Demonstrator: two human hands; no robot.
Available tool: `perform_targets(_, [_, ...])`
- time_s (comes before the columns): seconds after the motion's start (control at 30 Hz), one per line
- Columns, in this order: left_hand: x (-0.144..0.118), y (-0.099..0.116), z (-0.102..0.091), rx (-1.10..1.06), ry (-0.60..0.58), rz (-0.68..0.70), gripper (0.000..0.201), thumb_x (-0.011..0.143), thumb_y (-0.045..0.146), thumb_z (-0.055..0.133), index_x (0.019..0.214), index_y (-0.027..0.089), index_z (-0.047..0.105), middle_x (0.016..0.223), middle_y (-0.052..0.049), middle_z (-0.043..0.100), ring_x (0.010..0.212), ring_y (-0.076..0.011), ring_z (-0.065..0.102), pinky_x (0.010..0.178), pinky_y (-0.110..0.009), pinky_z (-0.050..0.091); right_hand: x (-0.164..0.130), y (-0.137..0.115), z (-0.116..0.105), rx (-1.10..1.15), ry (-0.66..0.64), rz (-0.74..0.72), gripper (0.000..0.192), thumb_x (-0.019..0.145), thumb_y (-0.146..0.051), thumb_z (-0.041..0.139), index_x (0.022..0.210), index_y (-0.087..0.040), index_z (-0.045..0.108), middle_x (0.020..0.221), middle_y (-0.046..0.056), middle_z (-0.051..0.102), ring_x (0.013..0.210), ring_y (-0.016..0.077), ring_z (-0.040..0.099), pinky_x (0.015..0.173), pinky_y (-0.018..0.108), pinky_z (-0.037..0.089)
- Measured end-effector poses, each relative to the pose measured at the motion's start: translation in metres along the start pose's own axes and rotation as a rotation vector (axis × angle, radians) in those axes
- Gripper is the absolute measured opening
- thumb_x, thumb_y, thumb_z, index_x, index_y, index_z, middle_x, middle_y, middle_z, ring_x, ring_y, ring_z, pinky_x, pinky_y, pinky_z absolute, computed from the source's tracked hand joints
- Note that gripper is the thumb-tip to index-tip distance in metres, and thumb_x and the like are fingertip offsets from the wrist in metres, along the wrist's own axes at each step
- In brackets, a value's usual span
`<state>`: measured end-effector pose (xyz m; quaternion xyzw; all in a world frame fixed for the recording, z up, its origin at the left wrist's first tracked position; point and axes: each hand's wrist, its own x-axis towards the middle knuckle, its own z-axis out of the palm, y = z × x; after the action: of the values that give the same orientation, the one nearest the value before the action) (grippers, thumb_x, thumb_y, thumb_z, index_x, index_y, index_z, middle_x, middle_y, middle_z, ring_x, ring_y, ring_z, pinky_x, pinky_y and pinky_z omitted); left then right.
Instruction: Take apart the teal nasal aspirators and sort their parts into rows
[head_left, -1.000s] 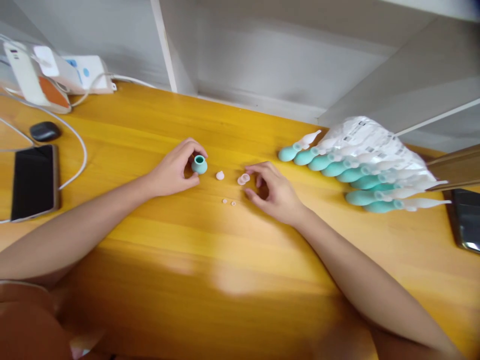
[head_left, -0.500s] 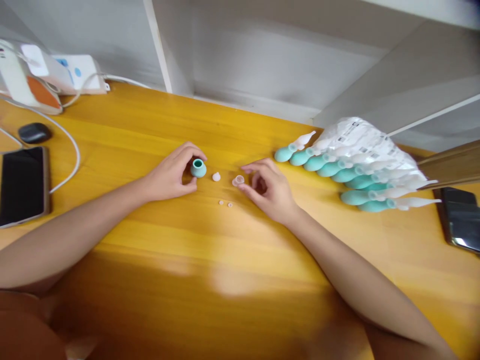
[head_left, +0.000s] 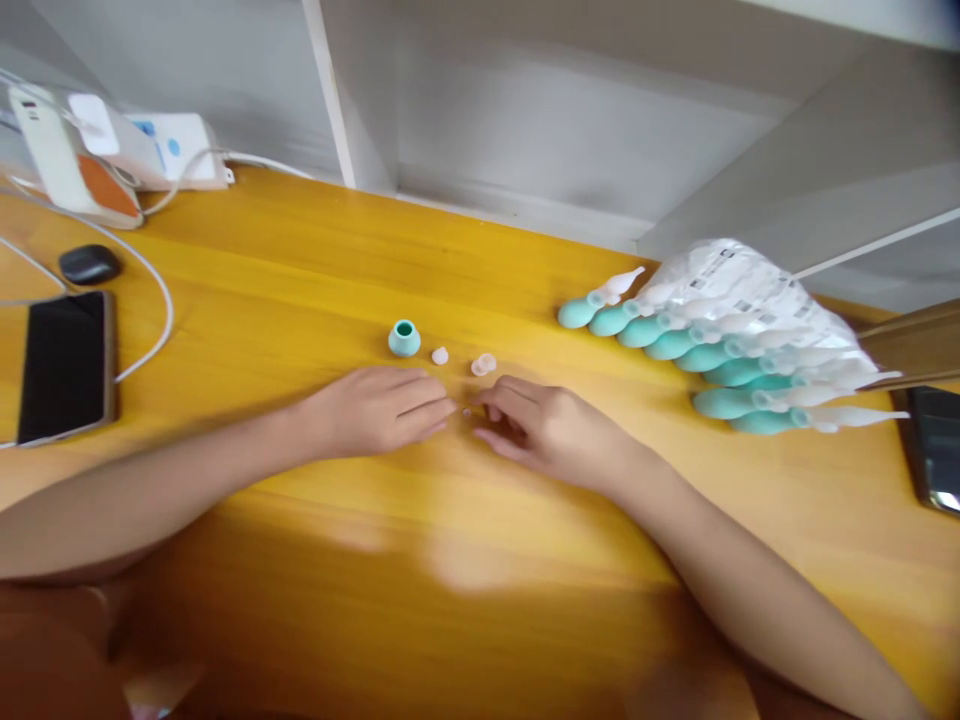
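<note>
My left hand point(head_left: 379, 410) lies palm down on the yellow wooden table point(head_left: 300, 300), fingers stretched right, with the tips over the spot where a tiny white piece lay. My right hand point(head_left: 544, 428) rests opposite with fingers loosely curled, its fingertips beside another tiny white piece point(head_left: 466, 412). Just beyond the hands stand a teal rubber bulb point(head_left: 404, 339), a small white cap point(head_left: 440, 355) and a clear pinkish ring point(head_left: 484, 364), all untouched. Neither hand visibly grips anything.
A row of teal-and-white droppers point(head_left: 675, 345) lies at right under clear plastic bags point(head_left: 742, 290). A phone point(head_left: 66, 365), a dark earbud case point(head_left: 90, 264), a white cable point(head_left: 154, 300) and a white charger point(head_left: 52, 150) sit at left. Another phone point(head_left: 937, 450) lies at the right edge.
My left hand let go of the teal bulb and drew back toward me to the tiny pieces. My right hand left the pinkish ring and also moved nearer to them.
</note>
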<state>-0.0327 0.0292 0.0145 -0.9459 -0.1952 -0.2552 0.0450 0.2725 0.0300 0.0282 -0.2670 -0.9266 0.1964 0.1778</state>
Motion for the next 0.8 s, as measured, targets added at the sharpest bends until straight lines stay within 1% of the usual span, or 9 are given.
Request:
perform_targets(0.07, [0.003,0.012,0.006,0.006,-0.114,-0.106,0.021,0.118,0.028,0.056,0.113,0.017,0.074,0.097,-0.006,0.077,0.086,-0.0209,0.071,0.073,-0.033,0.052,0.0,-0.004,0.008,-0.027,-0.033,0.06,0.018,0.115,-0.031,0.065,0.124,-0.017,0.07,0.102,0.009,0.078,0.082,0.0224,0.074,0.074,0.035,0.059])
perform_targets(0.13, [0.005,0.017,0.012,0.003,-0.167,-0.167,0.029,0.121,0.03,0.051,0.111,0.016,0.075,0.096,-0.006,0.076,0.083,-0.0207,0.07,0.071,-0.033,0.051,0.001,-0.005,0.013,-0.004,-0.031,0.074,0.015,0.117,-0.029,0.061,0.118,-0.017,0.071,0.102,0.009,0.077,0.084,0.0223,0.075,0.077,0.034,0.059])
perform_targets(0.23, [0.004,0.015,0.017,-0.035,-0.157,-0.217,0.031,0.121,0.027,0.05,0.11,0.017,0.077,0.099,-0.006,0.077,0.083,-0.0198,0.07,0.072,-0.033,0.05,0.005,-0.003,0.015,0.048,-0.006,0.069,0.013,0.115,-0.024,0.062,0.109,-0.018,0.072,0.098,0.007,0.076,0.083,0.0209,0.074,0.077,0.032,0.058])
perform_targets(0.3, [0.004,0.011,0.018,-0.093,-0.131,-0.235,0.027,0.12,0.027,0.053,0.11,0.017,0.077,0.101,-0.006,0.077,0.086,-0.0192,0.071,0.073,-0.031,0.051,0.007,-0.002,0.014,0.075,-0.008,0.054,0.01,0.112,-0.02,0.064,0.107,-0.019,0.072,0.095,0.006,0.076,0.08,0.0196,0.071,0.075,0.031,0.056])
perform_targets(0.37, [0.003,0.007,0.016,-0.18,-0.103,-0.219,0.022,0.117,0.026,0.059,0.108,0.018,0.077,0.1,-0.006,0.077,0.085,-0.0178,0.071,0.073,-0.03,0.051,0.007,-0.003,0.013,0.124,-0.03,0.04,0.008,0.11,-0.018,0.065,0.107,-0.019,0.073,0.094,0.005,0.076,0.076,0.0175,0.068,0.072,0.03,0.053])
perform_targets(0.43, [0.002,0.004,0.012,-0.301,-0.101,-0.155,0.016,0.113,0.024,0.063,0.105,0.02,0.076,0.098,-0.004,0.077,0.083,-0.0165,0.07,0.074,-0.03,0.05,0.006,-0.007,0.011,0.195,-0.081,0.029,0.006,0.109,-0.019,0.067,0.108,-0.02,0.073,0.093,0.003,0.075,0.073,0.0148,0.066,0.07,0.028,0.051])
perform_targets(0.57, [0.002,0.005,0.004,-0.524,-0.172,-0.003,0.01,0.109,0.021,0.068,0.102,0.023,0.075,0.093,-0.002,0.078,0.075,-0.0152,0.067,0.074,-0.03,0.05,0.001,-0.017,0.011,0.235,-0.2,-0.069,0.007,0.109,-0.024,0.07,0.105,-0.021,0.073,0.092,0.001,0.074,0.072,0.0138,0.063,0.069,0.028,0.048])
perform_targets(0.67, [0.003,0.008,0.003,-0.602,-0.194,0.03,0.008,0.106,0.02,0.072,0.101,0.024,0.076,0.091,-0.002,0.078,0.074,-0.0171,0.068,0.073,-0.033,0.051,0.0,-0.021,0.011,0.197,-0.227,-0.135,0.01,0.111,-0.026,0.067,0.106,-0.021,0.073,0.096,0.003,0.076,0.076,0.0151,0.065,0.071,0.029,0.049])
perform_targets(0.8, [0.002,0.011,0.004,-0.646,-0.241,0.046,0.01,0.106,0.024,0.072,0.097,0.027,0.076,0.09,-0.003,0.077,0.075,-0.0189,0.07,0.073,-0.035,0.052,0.001,-0.022,0.013,0.182,-0.23,-0.157,0.009,0.112,-0.026,0.066,0.107,-0.021,0.072,0.097,0.003,0.077,0.079,0.0163,0.068,0.073,0.029,0.051])
